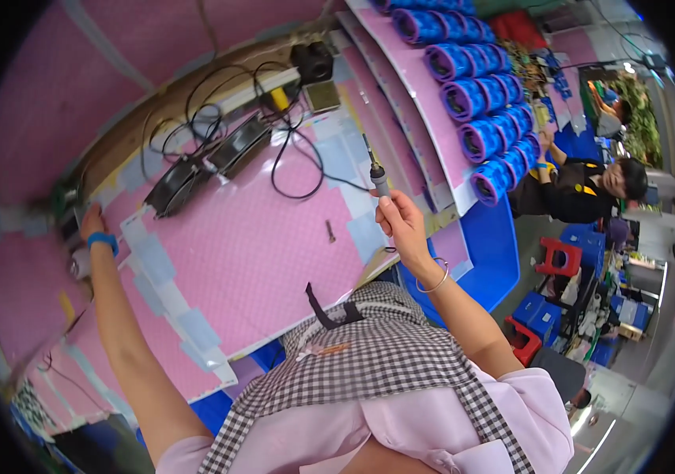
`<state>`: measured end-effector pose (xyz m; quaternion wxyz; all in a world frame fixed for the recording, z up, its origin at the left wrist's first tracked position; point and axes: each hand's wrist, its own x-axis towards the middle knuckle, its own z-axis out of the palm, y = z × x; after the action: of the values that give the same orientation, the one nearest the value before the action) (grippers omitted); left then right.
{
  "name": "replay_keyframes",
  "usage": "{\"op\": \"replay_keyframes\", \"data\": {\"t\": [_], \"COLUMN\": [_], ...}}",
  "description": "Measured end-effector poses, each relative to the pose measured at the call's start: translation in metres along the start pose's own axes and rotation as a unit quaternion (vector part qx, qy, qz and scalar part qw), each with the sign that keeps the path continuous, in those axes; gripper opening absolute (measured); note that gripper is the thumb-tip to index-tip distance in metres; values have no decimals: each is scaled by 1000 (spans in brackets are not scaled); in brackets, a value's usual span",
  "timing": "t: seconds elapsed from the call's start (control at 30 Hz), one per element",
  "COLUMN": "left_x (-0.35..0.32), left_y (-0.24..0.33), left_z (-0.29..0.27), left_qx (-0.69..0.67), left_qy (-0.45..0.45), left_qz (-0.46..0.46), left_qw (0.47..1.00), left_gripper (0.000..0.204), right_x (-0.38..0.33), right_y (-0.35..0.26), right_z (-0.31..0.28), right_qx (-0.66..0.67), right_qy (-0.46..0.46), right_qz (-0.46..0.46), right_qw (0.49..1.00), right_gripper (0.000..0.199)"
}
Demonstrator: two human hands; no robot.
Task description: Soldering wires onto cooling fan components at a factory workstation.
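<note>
My right hand is closed around the grey handle of a soldering iron, whose thin tip points up and away from me. A black cord runs from the iron's side back over the pink work surface. Stretched out to the far left, my left hand is beside a dark box-shaped device; its fingers are small and blurred, so their grip is unclear. A short brownish, screw-like piece lies on the pink table between my arms.
Black curved casings and tangled cables lie at the table's back. Rows of blue patterned cylinders stand on a board at the right, above a blue bin. A co-worker sits beyond, near red stools.
</note>
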<state>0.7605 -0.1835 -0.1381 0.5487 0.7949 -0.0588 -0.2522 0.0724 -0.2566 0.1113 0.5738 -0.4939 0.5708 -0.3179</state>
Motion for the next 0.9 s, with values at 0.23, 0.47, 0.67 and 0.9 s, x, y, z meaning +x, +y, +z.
{"op": "replay_keyframes", "data": {"t": [0.23, 0.47, 0.67, 0.9], "left_x": [-24, -84, -183, -246], "left_y": [18, 28, 47, 38], "left_z": [9, -8, 10, -27], "left_qx": [22, 48, -22, -3], "left_qy": [17, 40, -56, -9], "left_qz": [-53, -44, -29, -24], "left_qw": [998, 997, 998, 1000], "left_gripper": [28, 25, 18, 15], "right_x": [9, 101, 167, 163], "right_y": [7, 43, 99, 99], "right_z": [-12, 2, 28, 74], "right_qx": [-11, -17, -275, -420], "right_qy": [19, 9, 124, 179], "right_qz": [5, 68, -68, -42], "right_qw": [1000, 998, 951, 889], "right_gripper": [28, 28, 31, 42]}}
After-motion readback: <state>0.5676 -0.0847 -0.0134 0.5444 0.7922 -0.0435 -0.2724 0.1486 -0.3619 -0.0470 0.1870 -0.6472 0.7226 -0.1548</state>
